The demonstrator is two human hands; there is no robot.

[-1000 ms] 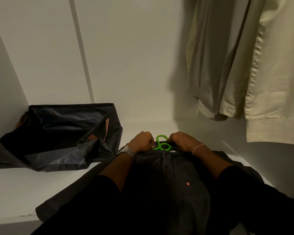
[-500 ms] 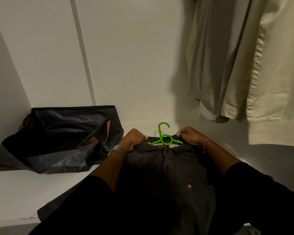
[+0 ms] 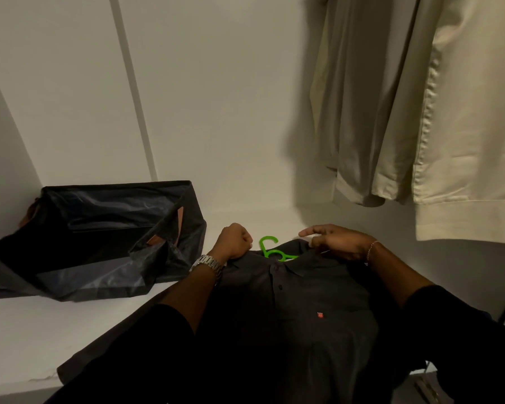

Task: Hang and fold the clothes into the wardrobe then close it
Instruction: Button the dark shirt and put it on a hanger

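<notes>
A dark grey buttoned shirt (image 3: 292, 310) with a small red logo lies front-up on the white wardrobe shelf (image 3: 41, 330). A green hanger (image 3: 270, 248) sits inside its collar, with the hook poking out past the neck. My left hand (image 3: 235, 242) grips the shirt's left shoulder by the collar in a closed fist. My right hand (image 3: 337, 242) holds the collar's right side, its index finger stretched out to the left. My dark sleeves hide the shirt's lower sides.
A black open bag (image 3: 99, 237) slumps on the shelf at the left, touching the shirt's shoulder area. Beige garments (image 3: 420, 112) hang at the upper right, their hems just above my right hand. The wardrobe's white back wall (image 3: 201, 112) stands behind.
The collar and hanger hook, raised half a second ago, have dropped back towards the shelf. My right index finger now points out instead of curling on the shoulder.
</notes>
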